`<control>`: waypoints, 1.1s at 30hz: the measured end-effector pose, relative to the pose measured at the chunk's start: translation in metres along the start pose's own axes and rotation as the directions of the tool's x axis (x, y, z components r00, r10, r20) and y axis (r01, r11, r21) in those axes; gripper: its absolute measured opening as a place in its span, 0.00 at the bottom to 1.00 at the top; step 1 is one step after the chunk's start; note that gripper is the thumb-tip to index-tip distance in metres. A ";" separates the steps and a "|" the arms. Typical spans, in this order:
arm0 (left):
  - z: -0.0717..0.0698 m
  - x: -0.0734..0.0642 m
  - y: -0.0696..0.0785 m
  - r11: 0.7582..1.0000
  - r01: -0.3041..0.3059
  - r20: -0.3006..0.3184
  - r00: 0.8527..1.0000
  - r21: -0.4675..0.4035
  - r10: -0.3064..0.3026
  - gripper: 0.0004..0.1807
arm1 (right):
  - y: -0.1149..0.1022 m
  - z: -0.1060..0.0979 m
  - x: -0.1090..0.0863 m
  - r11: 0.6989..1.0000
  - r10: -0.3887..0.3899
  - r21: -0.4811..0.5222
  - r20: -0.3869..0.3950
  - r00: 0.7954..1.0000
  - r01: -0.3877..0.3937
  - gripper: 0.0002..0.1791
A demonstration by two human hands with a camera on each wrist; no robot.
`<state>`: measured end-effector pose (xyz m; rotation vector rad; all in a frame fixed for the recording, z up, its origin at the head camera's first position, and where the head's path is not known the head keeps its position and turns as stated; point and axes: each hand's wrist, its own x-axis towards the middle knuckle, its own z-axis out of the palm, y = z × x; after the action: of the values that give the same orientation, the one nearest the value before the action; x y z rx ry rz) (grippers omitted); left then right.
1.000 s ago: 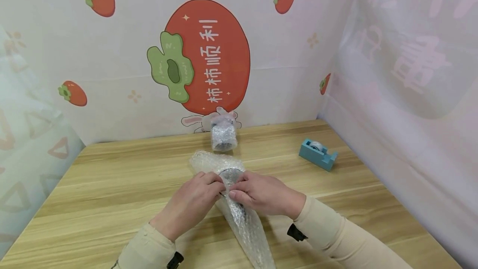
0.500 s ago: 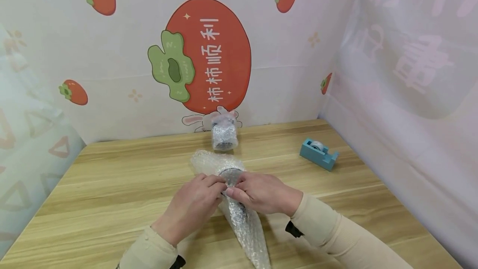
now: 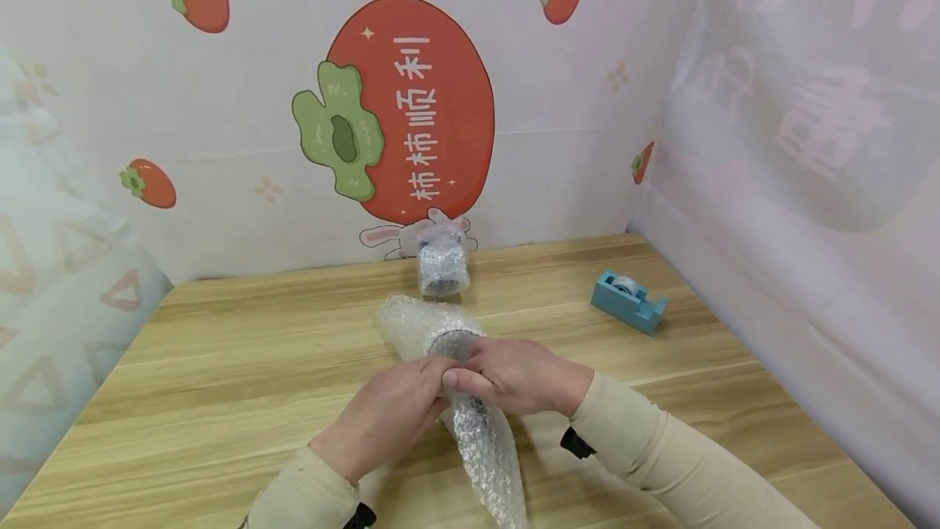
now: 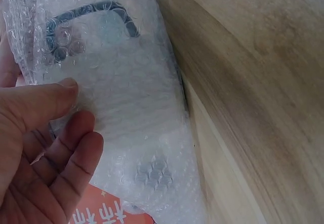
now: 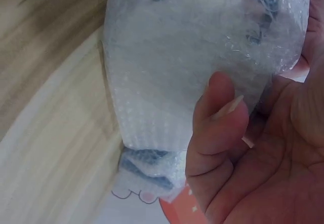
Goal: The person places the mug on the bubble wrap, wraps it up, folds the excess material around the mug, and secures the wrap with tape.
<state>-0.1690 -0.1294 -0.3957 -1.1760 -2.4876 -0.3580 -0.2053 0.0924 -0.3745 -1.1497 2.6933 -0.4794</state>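
A long sheet of bubble wrap lies across the table, folded round a pale cup-like thing with a dark round rim. Through the plastic in the left wrist view shows a dark handle-shaped band. My left hand is at the near side of this bundle, its thumb and fingers pinching the wrap. From the right, my right hand grips the wrap with curled fingers, its thumb meeting the left hand's fingers. Several fingertips are hidden behind the bundle in the wrist views.
A second bubble-wrapped thing stands just behind, near the table's back edge. A blue tape dispenser with a roll of clear tape sits at the back right. Printed cloth hangs behind the wooden table and on both sides.
My left hand has shifted slightly, its fingers now up against the right thumb and covering more of the wrap. The wrap's near tail has swung a little left.
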 end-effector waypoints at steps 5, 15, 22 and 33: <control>0.000 0.001 -0.002 1.000 0.019 0.034 0.999 -0.019 -0.018 0.11 | 0.001 -0.001 -0.006 0.998 -0.014 0.062 -0.064 0.998 0.018 0.27; 0.002 0.004 -0.005 0.998 -0.010 0.001 1.000 -0.054 0.010 0.09 | 0.000 -0.002 -0.048 0.995 -0.043 -0.102 -0.326 0.945 0.010 0.24; 0.001 0.005 -0.006 0.997 0.013 0.036 0.999 -0.077 -0.010 0.07 | 0.003 0.022 -0.078 0.905 -0.232 -0.415 -0.287 0.929 0.097 0.47; 0.000 0.006 -0.004 0.997 0.024 0.054 0.998 -0.076 -0.019 0.08 | -0.009 0.048 -0.095 0.719 -0.509 -0.647 -0.244 0.825 0.252 0.43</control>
<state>-0.1758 -0.1275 -0.3928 -1.2043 -2.5547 -0.4374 -0.1206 0.1442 -0.4133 -2.0275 3.0591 0.1387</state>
